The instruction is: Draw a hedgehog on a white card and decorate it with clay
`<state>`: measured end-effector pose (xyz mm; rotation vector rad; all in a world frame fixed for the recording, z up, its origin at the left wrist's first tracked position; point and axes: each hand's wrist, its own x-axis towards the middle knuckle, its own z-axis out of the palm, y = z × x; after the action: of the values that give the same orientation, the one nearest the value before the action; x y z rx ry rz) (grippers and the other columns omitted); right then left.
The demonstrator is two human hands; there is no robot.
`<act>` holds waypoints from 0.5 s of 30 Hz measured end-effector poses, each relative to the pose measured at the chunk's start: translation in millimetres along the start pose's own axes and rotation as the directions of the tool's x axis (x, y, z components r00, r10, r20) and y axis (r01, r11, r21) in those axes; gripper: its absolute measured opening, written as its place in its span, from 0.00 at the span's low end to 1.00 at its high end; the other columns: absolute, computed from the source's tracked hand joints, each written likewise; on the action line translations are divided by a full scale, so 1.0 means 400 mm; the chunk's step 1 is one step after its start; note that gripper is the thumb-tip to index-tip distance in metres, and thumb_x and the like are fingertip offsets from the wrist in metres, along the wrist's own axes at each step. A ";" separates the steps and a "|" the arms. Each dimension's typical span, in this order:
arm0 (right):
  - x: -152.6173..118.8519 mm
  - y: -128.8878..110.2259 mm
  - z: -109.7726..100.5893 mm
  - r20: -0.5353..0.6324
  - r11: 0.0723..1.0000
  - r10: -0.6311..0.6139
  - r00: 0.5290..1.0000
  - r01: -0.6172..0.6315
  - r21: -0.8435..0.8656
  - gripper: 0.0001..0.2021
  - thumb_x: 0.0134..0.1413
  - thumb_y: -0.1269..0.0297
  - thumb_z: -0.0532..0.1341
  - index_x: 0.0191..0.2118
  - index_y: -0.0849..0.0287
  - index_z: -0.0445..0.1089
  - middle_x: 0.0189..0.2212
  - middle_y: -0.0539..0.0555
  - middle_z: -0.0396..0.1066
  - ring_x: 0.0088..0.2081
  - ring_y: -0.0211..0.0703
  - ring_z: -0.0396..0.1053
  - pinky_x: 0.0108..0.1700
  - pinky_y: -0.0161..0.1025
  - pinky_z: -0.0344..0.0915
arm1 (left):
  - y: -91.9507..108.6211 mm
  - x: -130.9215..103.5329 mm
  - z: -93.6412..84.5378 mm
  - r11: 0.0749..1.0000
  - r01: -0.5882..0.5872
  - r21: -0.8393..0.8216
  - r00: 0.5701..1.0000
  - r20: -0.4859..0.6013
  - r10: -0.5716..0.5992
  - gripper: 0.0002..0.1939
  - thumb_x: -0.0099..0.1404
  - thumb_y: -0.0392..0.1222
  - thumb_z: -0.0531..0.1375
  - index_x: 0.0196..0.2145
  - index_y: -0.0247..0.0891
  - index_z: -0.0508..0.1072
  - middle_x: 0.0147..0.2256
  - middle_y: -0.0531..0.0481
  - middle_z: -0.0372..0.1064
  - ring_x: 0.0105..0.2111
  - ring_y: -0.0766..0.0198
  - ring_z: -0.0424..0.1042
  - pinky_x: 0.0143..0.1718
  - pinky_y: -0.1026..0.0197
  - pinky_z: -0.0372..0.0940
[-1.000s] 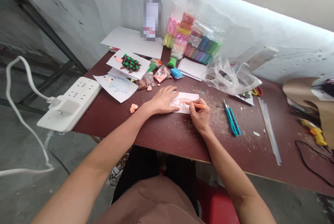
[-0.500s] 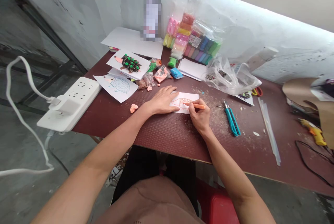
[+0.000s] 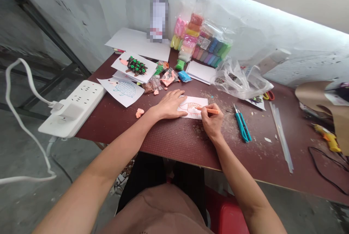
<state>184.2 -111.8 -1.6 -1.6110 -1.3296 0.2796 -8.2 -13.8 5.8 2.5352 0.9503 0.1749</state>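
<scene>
A small white paper with an orange outline drawing of a round-bodied animal lies on the dark red table. My left hand rests flat over the paper's left part, fingers spread, holding nothing. My right hand is closed around an orange pen, its tip at the drawing's right part. Left of my left hand sits a lump of pink clay. Beyond it are a card with a blue hedgehog drawing and a card with a green-and-dark hedgehog.
A teal cutter and clear glue sticks lie at the right, with a yellow glue gun farther right. Packs of coloured clay and a plastic bag stand behind. A white power strip sits at the left edge.
My right hand has moved slightly to the right with the pen, uncovering more of the drawing. My left hand has stayed in place.
</scene>
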 end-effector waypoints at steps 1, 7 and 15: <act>0.001 0.000 -0.002 -0.009 1.000 0.002 1.000 -0.002 -0.009 0.11 0.56 0.59 0.60 0.25 0.54 0.65 0.22 0.48 0.69 0.23 0.38 0.63 0.28 0.38 0.60 | 0.002 0.000 -0.002 1.000 0.006 0.000 1.000 0.007 -0.006 0.37 0.67 0.58 0.62 0.67 0.36 0.65 0.73 0.35 0.50 0.73 0.42 0.49 0.71 0.43 0.48; 0.002 0.000 -0.001 0.039 1.000 -0.005 0.999 0.006 -0.025 0.11 0.57 0.59 0.61 0.26 0.55 0.68 0.22 0.49 0.70 0.23 0.39 0.64 0.29 0.38 0.60 | 0.008 -0.001 -0.007 1.000 0.021 0.006 0.999 0.028 -0.021 0.38 0.67 0.57 0.62 0.69 0.36 0.64 0.74 0.35 0.49 0.74 0.42 0.48 0.72 0.43 0.47; 0.004 -0.003 0.001 0.057 1.000 -0.012 0.998 0.014 -0.026 0.11 0.58 0.58 0.60 0.26 0.55 0.66 0.21 0.48 0.68 0.23 0.38 0.62 0.28 0.37 0.58 | 0.000 0.000 0.001 1.000 0.005 -0.002 1.000 0.011 -0.005 0.39 0.67 0.58 0.62 0.69 0.36 0.64 0.74 0.35 0.49 0.73 0.42 0.48 0.72 0.41 0.47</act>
<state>183.8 -110.3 -0.2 -1.6263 -1.3919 0.3036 -8.2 -13.7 5.5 2.5292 0.9519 0.1596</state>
